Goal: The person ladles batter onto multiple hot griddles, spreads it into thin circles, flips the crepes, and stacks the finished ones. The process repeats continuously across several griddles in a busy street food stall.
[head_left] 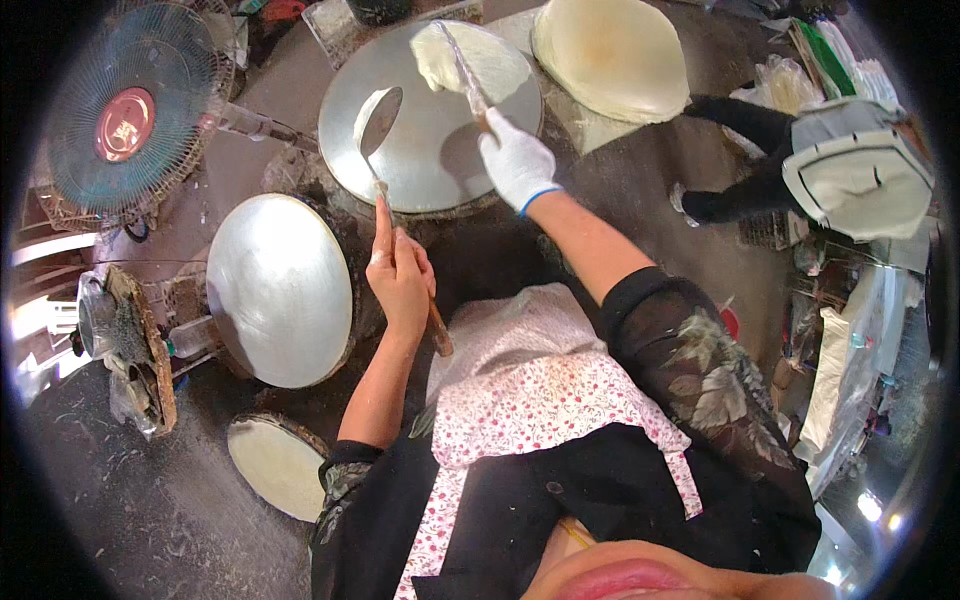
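My bare left hand (400,270) is closed round the wooden handle of a long ladle (372,160). White batter coats part of the ladle's bowl, which is over the left part of a large round metal griddle (430,165). A white glove with a blue cuff covers my right hand (517,163). That hand grips a long, narrow metal spatula (462,70) by its handle. The spatula's blade lies across a patch of pale batter (440,55) at the griddle's far side. Whether the ladle touches the griddle I cannot tell.
Right of the griddle lies a stack of thin round pancakes (610,60). A second griddle (280,290) and a third, pale-topped one (275,465) stand to my left. At the far left is a fan (125,125). Another person in black trousers (735,205) is at the right.
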Available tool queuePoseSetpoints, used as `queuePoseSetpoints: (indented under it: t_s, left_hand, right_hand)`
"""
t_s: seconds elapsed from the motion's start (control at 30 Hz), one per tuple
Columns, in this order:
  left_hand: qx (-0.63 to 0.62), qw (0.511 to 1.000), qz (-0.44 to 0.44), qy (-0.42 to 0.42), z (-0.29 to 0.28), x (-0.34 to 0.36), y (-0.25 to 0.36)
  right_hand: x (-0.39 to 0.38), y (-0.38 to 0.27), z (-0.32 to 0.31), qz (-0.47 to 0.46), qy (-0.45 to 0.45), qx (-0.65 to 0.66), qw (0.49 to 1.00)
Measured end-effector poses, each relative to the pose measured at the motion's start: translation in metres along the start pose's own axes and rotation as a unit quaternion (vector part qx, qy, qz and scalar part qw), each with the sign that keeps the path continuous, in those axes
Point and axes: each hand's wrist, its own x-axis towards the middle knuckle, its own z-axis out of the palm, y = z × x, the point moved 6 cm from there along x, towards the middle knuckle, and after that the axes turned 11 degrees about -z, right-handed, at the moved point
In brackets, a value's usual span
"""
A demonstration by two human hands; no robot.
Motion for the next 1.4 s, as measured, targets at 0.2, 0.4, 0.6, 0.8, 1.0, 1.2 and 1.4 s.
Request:
queuePoseSetpoints:
  t_s: [0.2,0.4,0.6,0.8,1.0,1.2,1.4]
  left_hand:
    - [0.034,0.999,-0.021,-0.006,-0.026,-0.04,-0.009]
    - [-0.011,1.0,-0.012,-0.013,-0.034,-0.048,-0.012]
    - [0.022,1.0,0.005,0.001,-0.042,-0.059,-0.004]
    - [0.024,0.999,-0.008,0.038,-0.043,-0.069,-0.005]
    - [0.008,0.998,-0.002,0.056,-0.033,-0.076,-0.003]
    - [-0.011,0.995,0.028,0.09,-0.012,-0.085,-0.001]
    - [0.004,0.993,0.008,0.117,0.023,-0.097,-0.003]
  right_hand:
    - [0.005,0.014,0.002,0.139,-0.047,-0.041,0.988]
    - [0.03,-0.016,-0.013,0.009,0.037,-0.005,0.999]
    - [0.05,-0.021,0.015,-0.017,-0.048,-0.038,0.998]
    - [0.055,-0.001,0.002,-0.033,0.031,-0.06,0.997]
    - [0.069,-0.033,0.007,-0.188,-0.032,-0.054,0.98]
    - [0.075,-0.009,-0.005,-0.111,-0.096,-0.111,0.983]
    - [0.087,-0.008,-0.017,-0.213,-0.095,-0.125,0.964]
